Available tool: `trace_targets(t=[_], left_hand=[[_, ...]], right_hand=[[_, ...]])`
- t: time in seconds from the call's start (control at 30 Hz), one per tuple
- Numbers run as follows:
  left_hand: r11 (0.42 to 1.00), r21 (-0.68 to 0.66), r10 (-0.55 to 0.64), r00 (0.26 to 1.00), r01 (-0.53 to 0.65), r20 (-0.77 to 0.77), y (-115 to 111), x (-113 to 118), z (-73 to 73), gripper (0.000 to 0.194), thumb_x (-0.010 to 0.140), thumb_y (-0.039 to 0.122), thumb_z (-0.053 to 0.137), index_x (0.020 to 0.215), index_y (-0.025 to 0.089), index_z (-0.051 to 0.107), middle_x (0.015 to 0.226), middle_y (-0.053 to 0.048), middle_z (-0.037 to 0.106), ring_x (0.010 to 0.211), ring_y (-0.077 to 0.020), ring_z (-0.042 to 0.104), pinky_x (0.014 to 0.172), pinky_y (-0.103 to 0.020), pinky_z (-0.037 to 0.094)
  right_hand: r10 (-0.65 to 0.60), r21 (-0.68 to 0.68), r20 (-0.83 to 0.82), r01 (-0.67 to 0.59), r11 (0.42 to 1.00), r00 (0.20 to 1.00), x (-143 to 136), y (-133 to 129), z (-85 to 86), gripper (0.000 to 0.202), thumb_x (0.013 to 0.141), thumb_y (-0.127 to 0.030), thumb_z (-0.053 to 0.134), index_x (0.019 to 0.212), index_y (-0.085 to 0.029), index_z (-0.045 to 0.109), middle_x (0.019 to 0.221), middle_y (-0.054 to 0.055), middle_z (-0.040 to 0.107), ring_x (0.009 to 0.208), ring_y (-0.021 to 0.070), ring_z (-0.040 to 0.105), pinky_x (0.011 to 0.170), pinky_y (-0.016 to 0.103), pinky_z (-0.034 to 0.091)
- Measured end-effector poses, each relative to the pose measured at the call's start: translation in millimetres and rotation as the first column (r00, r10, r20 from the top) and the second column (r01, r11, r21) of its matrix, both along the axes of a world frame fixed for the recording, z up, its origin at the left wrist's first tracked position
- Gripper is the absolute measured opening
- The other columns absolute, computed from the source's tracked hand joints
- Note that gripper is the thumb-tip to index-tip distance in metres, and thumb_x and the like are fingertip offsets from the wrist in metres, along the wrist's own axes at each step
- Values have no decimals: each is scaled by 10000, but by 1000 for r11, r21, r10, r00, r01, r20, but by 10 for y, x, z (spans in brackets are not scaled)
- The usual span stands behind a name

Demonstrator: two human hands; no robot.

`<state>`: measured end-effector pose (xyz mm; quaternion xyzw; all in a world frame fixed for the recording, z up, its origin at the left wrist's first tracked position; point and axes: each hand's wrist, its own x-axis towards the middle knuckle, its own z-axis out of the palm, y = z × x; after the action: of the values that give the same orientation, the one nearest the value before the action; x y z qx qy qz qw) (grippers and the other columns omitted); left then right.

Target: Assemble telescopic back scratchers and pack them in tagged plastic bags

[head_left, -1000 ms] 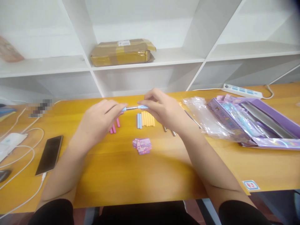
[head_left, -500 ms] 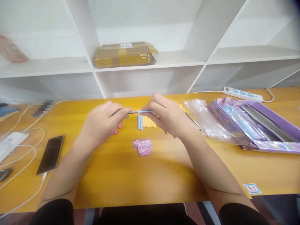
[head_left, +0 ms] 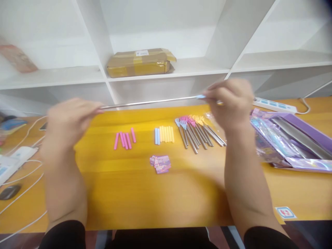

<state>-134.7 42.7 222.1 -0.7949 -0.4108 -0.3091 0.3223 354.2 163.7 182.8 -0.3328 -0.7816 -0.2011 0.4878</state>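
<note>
A telescopic back scratcher (head_left: 153, 102) with a thin silver rod is stretched between my hands, drawn out long above the table. My left hand (head_left: 67, 122) is closed on its left end. At the other end, my right hand (head_left: 230, 103) pinches the light blue part; its tip is mostly hidden by the fingers. Several other back scratchers (head_left: 194, 133) with blue, pink and yellow claw heads lie in a pile. Pink tubes (head_left: 125, 140), two blue tubes (head_left: 157, 136) and yellow tubes (head_left: 166, 134) are laid out on the table, with small purple cards (head_left: 161, 164) nearer me.
A purple box (head_left: 303, 135) with plastic-wrapped items stands open at right. Behind it lies a power strip (head_left: 275, 105). White cables, another power strip (head_left: 15, 160) and a mouse (head_left: 10, 192) are at left. A taped carton (head_left: 140, 64) sits on the white shelf.
My hands have moved far apart and upward, and the back scratcher's rod has been pulled out from short to long. The pile of back scratchers and the pink tubes now show fully.
</note>
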Motion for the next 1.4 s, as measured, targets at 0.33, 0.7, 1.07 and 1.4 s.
trace_targets(t=[0.33, 0.7, 1.07, 1.4], left_hand=[[988, 77, 124, 986, -132, 108, 141, -582, 56, 428, 1024, 637, 623, 976, 276, 847, 847, -6, 789, 767, -173, 638, 661, -296, 432], [967, 130, 201, 972, -217, 125, 171, -590, 115, 621, 888, 822, 678, 797, 225, 825, 643, 4, 652, 673, -113, 509, 626, -229, 302], [975, 191, 97, 991, -113, 91, 46, -352, 123, 125, 803, 273, 831, 866, 182, 773, 670, 42, 584, 639, -59, 475, 584, -170, 302], [960, 270, 67, 997, -76, 44, 89, -314, 96, 174, 683, 178, 717, 846, 193, 778, 661, 24, 613, 597, -102, 482, 540, -234, 335]], right_hand=[[-493, -11, -293, 512, 859, 819, 1073, 257, -96, 248, 707, -310, 900, 670, -204, 679, 738, 24, 632, 826, 212, 565, 777, 390, 398], [-507, -169, -262, 479, 862, 821, 1045, 24, -46, 193, 722, -245, 923, 785, -230, 741, 798, 31, 710, 842, 217, 652, 802, 345, 459], [-534, -209, -309, 492, 845, 787, 1038, 15, -22, 208, 689, -127, 925, 786, -231, 772, 781, 36, 690, 801, 196, 627, 758, 335, 442], [-504, -159, -294, 479, 863, 812, 1113, 3, -51, 185, 722, -166, 926, 873, -206, 828, 815, 39, 712, 818, 193, 645, 771, 326, 466]])
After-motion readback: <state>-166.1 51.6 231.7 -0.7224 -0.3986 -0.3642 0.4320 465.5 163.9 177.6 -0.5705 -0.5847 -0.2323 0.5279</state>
